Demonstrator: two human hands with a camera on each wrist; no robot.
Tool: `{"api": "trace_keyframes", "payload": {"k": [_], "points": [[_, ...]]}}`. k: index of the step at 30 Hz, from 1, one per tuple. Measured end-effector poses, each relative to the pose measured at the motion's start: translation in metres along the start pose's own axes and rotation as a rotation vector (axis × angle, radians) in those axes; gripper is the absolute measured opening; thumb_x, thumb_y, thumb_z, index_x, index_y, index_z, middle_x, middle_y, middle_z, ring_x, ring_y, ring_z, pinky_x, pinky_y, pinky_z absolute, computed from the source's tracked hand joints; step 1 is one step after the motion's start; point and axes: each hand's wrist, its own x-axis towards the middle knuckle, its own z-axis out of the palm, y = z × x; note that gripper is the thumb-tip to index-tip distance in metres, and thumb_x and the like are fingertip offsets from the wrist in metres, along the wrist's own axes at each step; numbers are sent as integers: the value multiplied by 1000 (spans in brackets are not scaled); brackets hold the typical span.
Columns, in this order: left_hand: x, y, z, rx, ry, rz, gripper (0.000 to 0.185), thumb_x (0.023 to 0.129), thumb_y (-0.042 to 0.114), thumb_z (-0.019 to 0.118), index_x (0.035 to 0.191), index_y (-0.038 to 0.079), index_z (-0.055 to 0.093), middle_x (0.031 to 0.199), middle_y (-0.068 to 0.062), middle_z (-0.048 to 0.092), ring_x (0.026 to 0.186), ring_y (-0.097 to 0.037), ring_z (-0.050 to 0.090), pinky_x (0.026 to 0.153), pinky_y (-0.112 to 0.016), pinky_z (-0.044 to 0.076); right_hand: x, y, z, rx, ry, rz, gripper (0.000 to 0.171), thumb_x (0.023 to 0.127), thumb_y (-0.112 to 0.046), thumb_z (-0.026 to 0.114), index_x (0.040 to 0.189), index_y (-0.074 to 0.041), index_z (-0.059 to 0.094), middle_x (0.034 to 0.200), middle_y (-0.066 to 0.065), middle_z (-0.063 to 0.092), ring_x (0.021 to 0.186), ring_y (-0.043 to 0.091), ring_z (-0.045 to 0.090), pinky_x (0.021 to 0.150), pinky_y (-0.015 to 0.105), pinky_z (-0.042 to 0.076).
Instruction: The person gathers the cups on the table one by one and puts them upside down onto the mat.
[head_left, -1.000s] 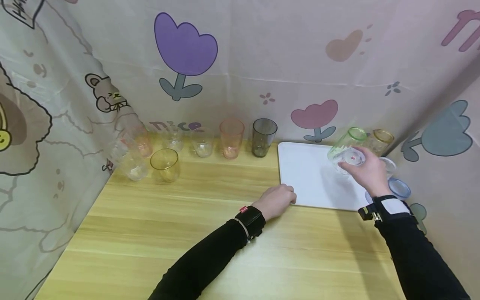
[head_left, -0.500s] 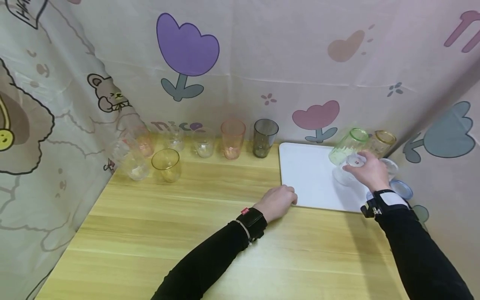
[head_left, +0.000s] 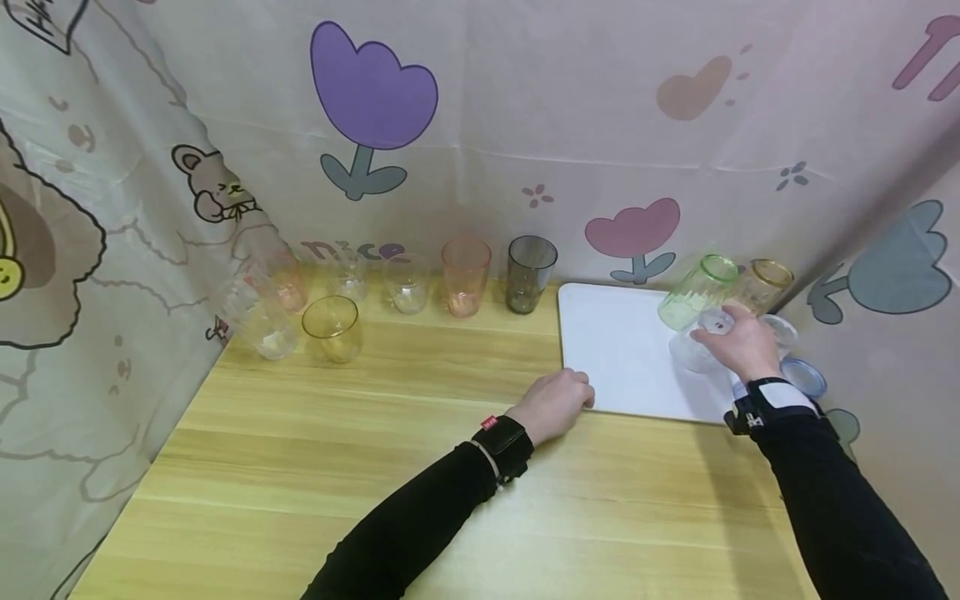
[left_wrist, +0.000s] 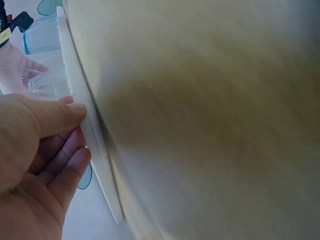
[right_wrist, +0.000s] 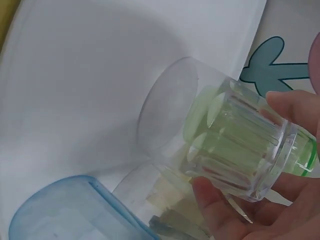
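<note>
My right hand (head_left: 750, 346) grips a clear drinking glass (right_wrist: 220, 130) near its thick base, thumb on one side and fingers on the other. The glass is upside down, its wide rim right at the surface of the white tray (head_left: 615, 350). Just behind it stands a green-tinted glass (head_left: 690, 296), seen through the clear one in the right wrist view. A blue glass (right_wrist: 75, 210) is close by, partly hidden by the wrist in the head view. My left hand (head_left: 553, 404) pinches the tray's near left corner, thumb against its edge (left_wrist: 95, 130).
At the tray's back right is an amber glass (head_left: 768, 279), with another clear glass (head_left: 783, 333) in front. Left of the tray stand a grey glass (head_left: 530, 279), a pink glass (head_left: 465, 283), a yellow glass (head_left: 332, 329) and several clear ones. A patterned curtain (head_left: 510, 100) hangs behind.
My right hand has lowered the upside-down clear glass onto the tray, moving slightly right and toward me. The left hand stays at the tray's corner.
</note>
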Motion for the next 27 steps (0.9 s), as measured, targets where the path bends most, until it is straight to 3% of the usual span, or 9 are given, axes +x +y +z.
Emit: {"api": "trace_keyframes", "payload": {"k": [6, 13, 20, 27], "points": [[-2, 1, 0, -27, 18, -5, 26, 96, 1, 68, 107, 20, 81, 105, 7, 72, 101, -11, 66, 84, -18, 55, -6, -2, -1, -38, 32, -47, 93, 99, -54, 62, 157, 9, 27, 151, 45, 34, 135, 66, 32, 106, 77, 31], [-4, -1, 2, -29, 36, -4, 26, 98, 2, 65, 108, 20, 81, 105, 7, 72, 100, -12, 66, 83, -19, 56, -16, -16, -2, -46, 166, -132, 85, 100, -49, 61, 156, 8, 32, 153, 44, 31, 137, 65, 31, 109, 78, 28], [-7, -2, 1, -53, 53, -10, 30, 96, -1, 65, 111, 19, 80, 110, 6, 71, 105, -13, 67, 87, -18, 55, -35, -44, 3, 27, 316, -286, 74, 96, -35, 69, 152, 5, 43, 154, 34, 39, 141, 57, 34, 114, 72, 27], [-15, -6, -5, -93, 83, -33, 25, 96, 3, 68, 114, 17, 78, 112, 3, 69, 110, -15, 65, 89, -20, 56, -53, -71, 19, 62, 377, -482, 64, 90, -22, 76, 142, 8, 54, 143, 33, 51, 131, 57, 45, 108, 69, 35]]}}
